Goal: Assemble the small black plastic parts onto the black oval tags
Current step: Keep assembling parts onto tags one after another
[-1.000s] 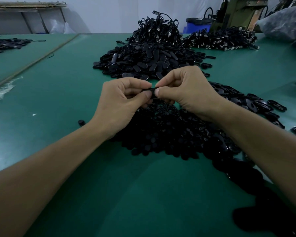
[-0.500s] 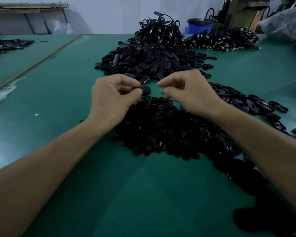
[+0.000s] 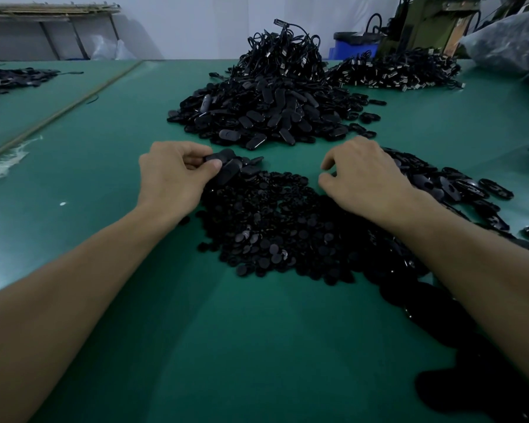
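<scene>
My left hand [image 3: 173, 175] pinches a black oval tag [image 3: 219, 156] between thumb and fingers, low over the far left edge of the heap of small black plastic parts [image 3: 287, 227]. My right hand [image 3: 361, 175] hovers with loosely curled fingers over the far right of that heap and holds nothing that I can see. A few oval tags [image 3: 245, 169] lie just right of the held one. More open oval tags [image 3: 458, 187] spread out to the right of my right hand.
A large pile of black oval tags [image 3: 266, 114] sits further back on the green table [image 3: 104, 166], topped by black cords [image 3: 281, 50]. Another cord pile [image 3: 397, 71] lies at the back right, a blue bin [image 3: 351, 45] behind it. Bagged goods [image 3: 510, 47] stand at far right.
My hands have parted and dropped toward the table. The left hand kept the oval tag and carried it left and down; the right hand let go and moved right over the small parts.
</scene>
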Available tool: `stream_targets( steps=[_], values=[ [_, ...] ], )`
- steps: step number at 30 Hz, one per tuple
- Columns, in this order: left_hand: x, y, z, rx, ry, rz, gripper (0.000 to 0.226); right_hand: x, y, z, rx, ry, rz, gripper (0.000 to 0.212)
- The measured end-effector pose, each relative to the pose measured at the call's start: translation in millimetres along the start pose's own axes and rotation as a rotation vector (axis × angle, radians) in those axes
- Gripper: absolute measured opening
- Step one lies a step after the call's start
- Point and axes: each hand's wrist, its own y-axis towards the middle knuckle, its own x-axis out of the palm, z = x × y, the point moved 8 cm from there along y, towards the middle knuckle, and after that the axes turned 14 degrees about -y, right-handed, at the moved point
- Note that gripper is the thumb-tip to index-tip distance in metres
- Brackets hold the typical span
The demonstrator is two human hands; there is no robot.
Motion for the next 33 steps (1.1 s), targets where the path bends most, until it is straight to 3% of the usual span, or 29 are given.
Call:
stream_targets(
  steps=[3,10,15,21,23,28,33],
  values=[
    [0.7,-0.4,-2.0,-0.01,0.041,-0.008,0.022,1.4,-3.2,4.0,0.048,-0.106,-0.031,0.028],
    [-0.6,-6.6,14.9,0.074,0.038,0.012,0.009,-7.2,-2.0,0.4,0.007,-0.064,0.023,0.018],
    [9.4,-19.1,37.2,0.181,-0.062,-0.028,0.019,-12.5,-2.9,-3.8,-0.02,-0.196,0.144,0.022],
    [20.9,-30.4,49.7,0.202,-0.166,-0.09,0.023,-33.5,-8.2,-9.0,-0.029,-0.201,0.404,0.024],
    [23.7,-33.3,52.8,0.19,-0.193,-0.122,0.02,-38.0,-8.4,-12.6,-0.1,-0.072,0.461,0.025],
    [35.9,-38.2,55.1,0.007,-0.368,-0.256,0.015,-47.2,-8.3,-21.0,-0.246,0.581,0.429,0.021],
    [48.9,-41.3,47.5,-0.243,-0.633,-0.334,0.024,-44.6,-13.3,-35.0,-0.374,0.86,0.346,0.017]
  ],
)
